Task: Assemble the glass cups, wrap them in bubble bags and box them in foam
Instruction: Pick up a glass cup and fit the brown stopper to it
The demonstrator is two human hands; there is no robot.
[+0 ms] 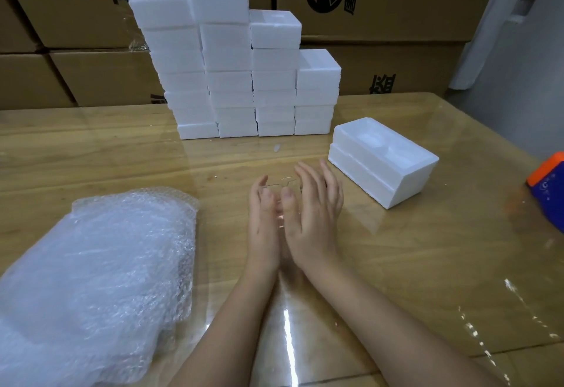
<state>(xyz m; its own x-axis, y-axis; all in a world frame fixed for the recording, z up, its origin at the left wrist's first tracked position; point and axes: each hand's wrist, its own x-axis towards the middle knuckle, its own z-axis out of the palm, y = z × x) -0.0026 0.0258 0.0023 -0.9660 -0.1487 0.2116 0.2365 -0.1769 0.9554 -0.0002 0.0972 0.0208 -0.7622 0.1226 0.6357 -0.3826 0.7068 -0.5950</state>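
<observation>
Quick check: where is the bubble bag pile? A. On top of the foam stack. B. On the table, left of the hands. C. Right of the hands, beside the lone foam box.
B: the bubble bag pile lies on the table left of the left hand, which grips a glass piece; the lone foam box sits right of the right hand.

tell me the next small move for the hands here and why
Probably lift the glass cup toward the bubble bags on the left and slip it into one: it sits bare between the left hand and right hand, and the foam box lies on the right.
</observation>
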